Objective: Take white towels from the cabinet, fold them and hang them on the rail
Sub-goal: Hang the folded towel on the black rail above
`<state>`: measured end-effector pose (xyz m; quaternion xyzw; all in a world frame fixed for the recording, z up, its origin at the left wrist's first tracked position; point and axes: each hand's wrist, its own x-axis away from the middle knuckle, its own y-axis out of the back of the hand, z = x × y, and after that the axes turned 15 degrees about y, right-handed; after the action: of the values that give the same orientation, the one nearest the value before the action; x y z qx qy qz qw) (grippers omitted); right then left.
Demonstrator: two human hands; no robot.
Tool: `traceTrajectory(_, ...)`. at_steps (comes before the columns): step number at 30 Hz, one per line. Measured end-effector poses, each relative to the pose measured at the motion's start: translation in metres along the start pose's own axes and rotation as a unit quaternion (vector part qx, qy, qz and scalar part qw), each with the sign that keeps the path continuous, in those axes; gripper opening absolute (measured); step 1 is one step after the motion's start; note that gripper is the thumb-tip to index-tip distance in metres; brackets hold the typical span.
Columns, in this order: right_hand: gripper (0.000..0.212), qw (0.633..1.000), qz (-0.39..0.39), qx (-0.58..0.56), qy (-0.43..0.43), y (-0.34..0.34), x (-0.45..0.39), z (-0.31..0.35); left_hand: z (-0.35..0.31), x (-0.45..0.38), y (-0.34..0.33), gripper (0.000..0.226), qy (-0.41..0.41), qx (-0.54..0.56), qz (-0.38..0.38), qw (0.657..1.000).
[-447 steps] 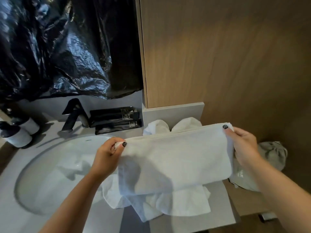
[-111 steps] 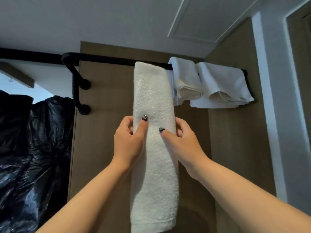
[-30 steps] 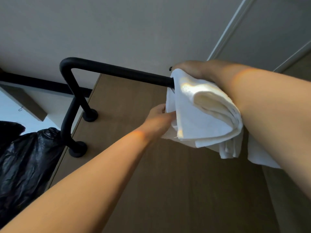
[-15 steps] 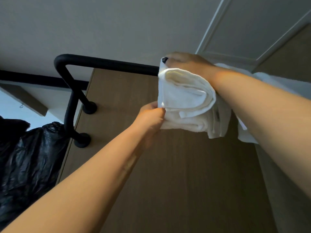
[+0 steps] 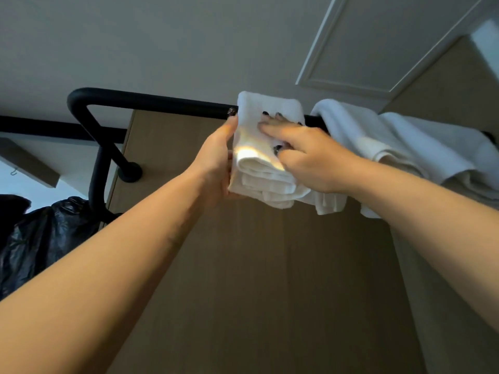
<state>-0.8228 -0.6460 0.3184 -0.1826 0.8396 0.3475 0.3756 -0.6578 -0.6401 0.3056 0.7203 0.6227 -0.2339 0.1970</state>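
A folded white towel (image 5: 270, 107) hangs over the black rail (image 5: 162, 103), high up near the ceiling. My left hand (image 5: 216, 160) holds the towel's left side, with the thumb pointing up along its edge and the fingers tucked behind and under the folds. My right hand (image 5: 310, 157) lies on the towel's front, its fingers straight and pressing the cloth near the rail. Two more white towels (image 5: 405, 147) are draped over the rail just to the right, touching the one I hold.
The rail bends down at its left end to round mounts (image 5: 129, 171) on a wooden panel (image 5: 270, 279). A black plastic bag (image 5: 40, 233) hangs at the lower left. The left stretch of the rail is bare.
My right hand has come down from the top of the towel onto its front. My left hand has slid up along the towel's left side, and the towel now sits squarer over the rail.
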Motion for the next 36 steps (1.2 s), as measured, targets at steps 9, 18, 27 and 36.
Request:
traceTrajectory(9, 0.018, 0.963, -0.212, -0.041, -0.159, 0.068, -0.077, -0.024, 0.008, -0.020, 0.002, 0.061, -0.022, -0.125, -0.046, 0.991)
traceTrajectory(18, 0.060, 0.978, -0.029, 0.161, -0.132, 0.008, -0.117, -0.046, 0.029, -0.041, 0.001, 0.043, -0.094, -0.153, -0.105, 0.978)
traceTrajectory(27, 0.050, 0.969, -0.066, 0.200, -0.133, 0.002, -0.124, -0.051, 0.040, -0.041, 0.009, 0.039, -0.123, -0.141, -0.099, 0.977)
traceTrajectory(36, 0.046, 0.964, -0.078, 0.240, -0.081, -0.003, -0.092, -0.043, 0.046, -0.029, 0.008, 0.031, -0.106, -0.118, -0.105, 0.982)
